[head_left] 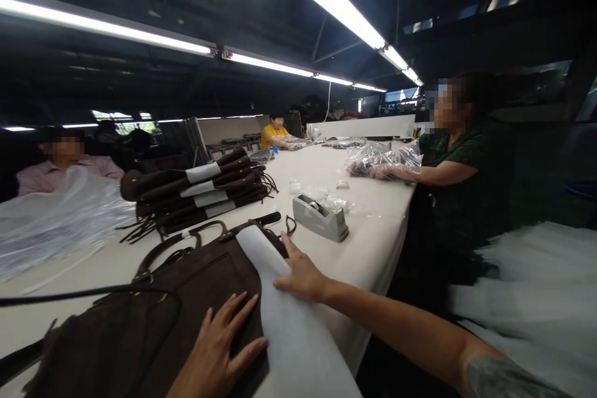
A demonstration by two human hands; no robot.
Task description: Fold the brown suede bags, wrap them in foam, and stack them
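Note:
A dark brown handbag [200, 280] lies flat along the near edge of the table, its handles pointing away from me. Across its right end runs a long white strip of paper or foam sheet [298, 348], which hangs down toward me. My left hand [224, 342] rests on the bag with fingers spread, the thumb near the strip's edge. On the strip sits my right hand [301, 273], index finger stretched forward and thumb apart. A black cord or strap [93, 292] crosses over the bag from the left.
A grey tape dispenser [319, 217] stands beyond my right hand. Several brown bags with white bands are stacked [158, 189] at the back left, near clear plastic sheeting [60, 217]. At right, a co-worker [459, 143] handles a plastic-wrapped item [392, 158]. White sheets [536, 305] lie lower right.

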